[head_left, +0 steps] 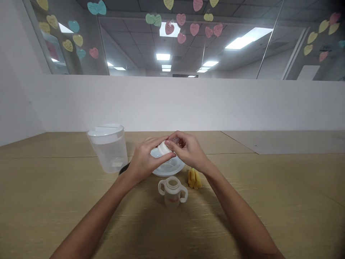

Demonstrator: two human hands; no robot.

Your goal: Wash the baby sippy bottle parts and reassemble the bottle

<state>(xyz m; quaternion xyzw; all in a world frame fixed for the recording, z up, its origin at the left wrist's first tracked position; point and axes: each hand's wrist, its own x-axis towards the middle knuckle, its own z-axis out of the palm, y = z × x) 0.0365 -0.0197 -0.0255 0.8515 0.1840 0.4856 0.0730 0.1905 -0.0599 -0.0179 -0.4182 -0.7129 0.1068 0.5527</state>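
Note:
A white bottle collar (164, 148) is gripped between the thumb and fingers of my left hand (147, 158). My right hand (188, 149) pinches a clear, nipple-like piece (176, 140) against the collar; fingers partly cover it. Both hands meet above a pale bowl (169, 168), which holds what looks like clear water. Nearer to me, an uncapped baby bottle (172, 196) with two side handles stands upright on the table. Just right of it lies a yellow sponge-like bundle (194, 178), close to my right wrist.
Left of my hands, a translucent plastic pitcher (109, 149) with a white lid stands on the wooden table (67, 201). Part of a dark round object (124, 168) shows behind my left hand. A white wall (172, 104) rises at the table's back, below glass with heart-shaped notes.

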